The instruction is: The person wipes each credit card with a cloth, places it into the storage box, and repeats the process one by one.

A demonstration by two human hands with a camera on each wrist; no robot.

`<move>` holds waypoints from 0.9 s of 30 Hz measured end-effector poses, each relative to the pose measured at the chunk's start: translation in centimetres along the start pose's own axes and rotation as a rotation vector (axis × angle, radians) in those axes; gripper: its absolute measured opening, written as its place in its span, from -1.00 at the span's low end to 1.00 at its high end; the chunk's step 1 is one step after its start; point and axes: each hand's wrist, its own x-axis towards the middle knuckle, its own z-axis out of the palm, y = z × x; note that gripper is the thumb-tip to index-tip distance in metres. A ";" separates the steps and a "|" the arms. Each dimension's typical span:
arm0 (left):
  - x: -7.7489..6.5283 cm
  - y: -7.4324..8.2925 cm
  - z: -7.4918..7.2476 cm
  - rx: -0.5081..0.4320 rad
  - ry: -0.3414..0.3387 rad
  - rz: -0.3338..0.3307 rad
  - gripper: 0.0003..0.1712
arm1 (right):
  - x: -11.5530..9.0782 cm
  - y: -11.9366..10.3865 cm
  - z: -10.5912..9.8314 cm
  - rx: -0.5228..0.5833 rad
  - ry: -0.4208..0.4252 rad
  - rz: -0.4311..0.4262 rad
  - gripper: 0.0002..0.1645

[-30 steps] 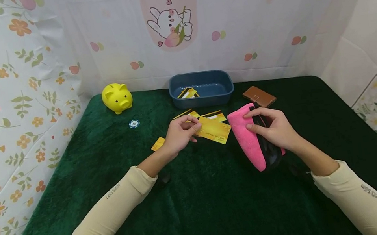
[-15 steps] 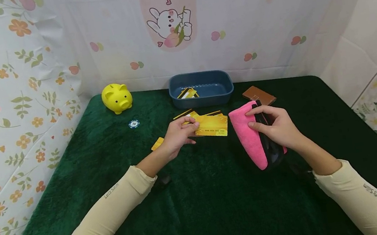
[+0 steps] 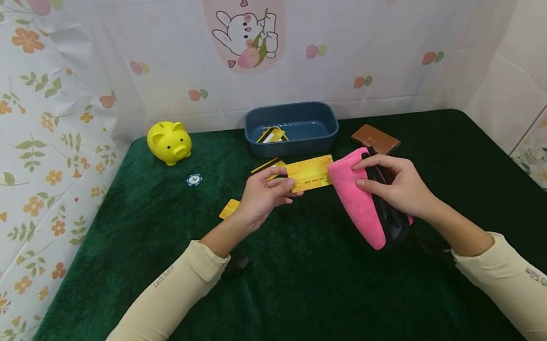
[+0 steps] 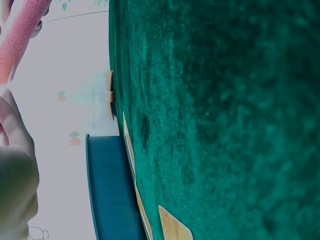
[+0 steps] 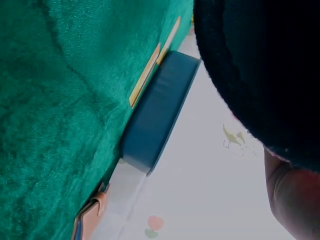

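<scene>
Left hand has a gold card pinched between thumb and fingers, so it's pretty much closed on one end of it. The card's up off the surface, printed side showing, roughly level. Its far end meets the edge of a pink pouch with black trim. Can't tell if it's actually tucked in or just overlapping.

Right hand has the pouch, thumb and fingers closed on its upper part, with the pouch hanging tilted. In the right wrist view the pouch is just a big dark shape with a bit of that hand under it.

Behind the hands there's a blue bin with a few cards in its left side. A striped card lies just in front of it, and a loose card sits by the left wrist. Brown wallet is right of the bin, partly behind the pouch. Yellow piggy bank is over at back left, poker chip near it.
</scene>
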 end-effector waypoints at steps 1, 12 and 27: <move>0.0 0.0 0.0 -0.001 -0.012 0.007 -0.65 | 0.0 0.0 0.0 -0.001 0.000 0.002 -0.71; -0.3 0.1 -0.1 -0.033 -0.107 0.022 -0.65 | 0.0 -0.1 0.0 -0.019 0.004 -0.006 -0.71; -0.6 -0.3 -0.2 -0.025 -0.189 0.054 -0.62 | -0.2 -0.1 0.4 -0.008 0.008 -0.037 -0.69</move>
